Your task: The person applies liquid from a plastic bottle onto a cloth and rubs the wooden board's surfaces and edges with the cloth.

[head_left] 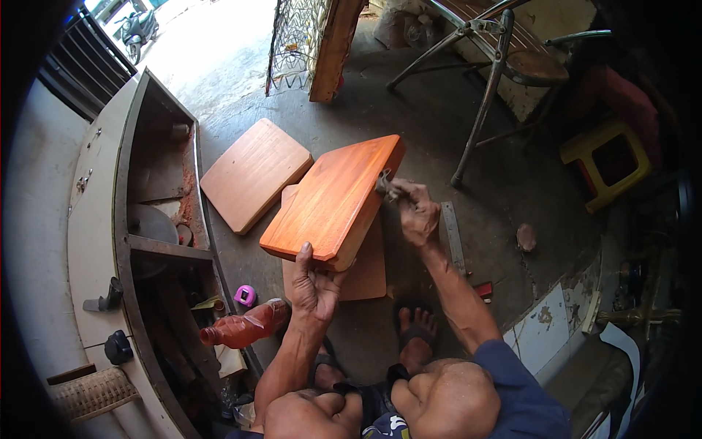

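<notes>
My left hand (314, 289) grips the near corner of a thick wooden board (333, 197), thumb on top and fingers underneath, holding it tilted above the floor. The board's top face is a glossy orange-brown, while much of its long right side looks paler. My right hand (419, 216) is closed on a dark, crumpled rag (387, 187) and presses it to that right side near the far corner. Below and behind lies another pale board (365, 271), partly hidden. A second pale board (256, 172) with rounded corners rests to the left.
On the left stands an open-fronted cabinet (102, 219). A reddish plastic bottle (248, 324) and a pink tape measure (246, 295) are near my left forearm. A metal ruler (453, 238) lies right of my right hand. A folding chair (504, 73) and yellow stool (610, 164) stand farther right.
</notes>
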A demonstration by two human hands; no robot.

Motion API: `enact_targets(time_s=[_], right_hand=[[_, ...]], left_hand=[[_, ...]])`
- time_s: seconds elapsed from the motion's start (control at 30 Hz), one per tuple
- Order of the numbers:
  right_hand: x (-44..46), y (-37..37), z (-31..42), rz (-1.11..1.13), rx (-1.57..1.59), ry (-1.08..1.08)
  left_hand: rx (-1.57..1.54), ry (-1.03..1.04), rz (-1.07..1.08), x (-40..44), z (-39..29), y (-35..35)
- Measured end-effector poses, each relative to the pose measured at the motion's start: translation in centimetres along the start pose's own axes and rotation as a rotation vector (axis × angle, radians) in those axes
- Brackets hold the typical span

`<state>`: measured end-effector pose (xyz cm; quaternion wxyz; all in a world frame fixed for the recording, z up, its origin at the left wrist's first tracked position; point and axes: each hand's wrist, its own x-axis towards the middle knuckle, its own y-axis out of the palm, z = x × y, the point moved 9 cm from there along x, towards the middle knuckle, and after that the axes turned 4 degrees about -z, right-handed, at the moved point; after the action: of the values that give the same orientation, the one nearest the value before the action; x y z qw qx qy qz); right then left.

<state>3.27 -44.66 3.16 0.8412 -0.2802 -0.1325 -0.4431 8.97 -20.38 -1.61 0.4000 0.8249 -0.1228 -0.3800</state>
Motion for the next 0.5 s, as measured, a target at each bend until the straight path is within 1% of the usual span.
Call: enact_targets(time_s=[0.07,0.13,0.17,0.23,0.27,0.33,0.37,0.4,0.47,0.5], right_hand=[[-2.7,0.1,4.7,0.06,0.055,-0.126],[-5.8,0.2,8.7,0.186,0.135,-0.191],[-6.7,-0.4,10.0,0.187,0.136,-0.186],[-8.4,0.1,14.0,0.357,0.19,-0.372],[-8.1,-0.1,14.4,0.357,0.195,-0.376],[-6.1,-1.8,13.9,0.195,0.175,-0.297],[-5.2,-2.0,13.9,0.127,0.073,-0.311],[-5.5,-1.7,14.2,0.131,0.074,-0.314],[-7.0,0.1,15.0,0.292,0.158,-0.316],[-7.5,0.3,15.6,0.347,0.266,-0.305]], left_hand=[[-0.019,-0.037,0.017,0.3,0.5,0.8],[-0.062,-0.011,0.005,0.6,0.2,0.8],[-0.061,-0.013,0.001,0.7,0.2,0.5],[-0.108,-0.035,0.059,1.3,0.2,0.2],[-0.107,-0.029,0.059,1.6,0.2,-0.3],[-0.231,-0.061,0.089,1.0,0.3,1.3],[-0.144,-0.034,0.018,0.4,0.6,1.4],[-0.148,-0.031,0.017,0.4,0.6,1.2],[-0.119,-0.028,0.074,0.9,0.4,1.3],[-0.158,-0.057,0.082,0.8,0.6,1.9]])
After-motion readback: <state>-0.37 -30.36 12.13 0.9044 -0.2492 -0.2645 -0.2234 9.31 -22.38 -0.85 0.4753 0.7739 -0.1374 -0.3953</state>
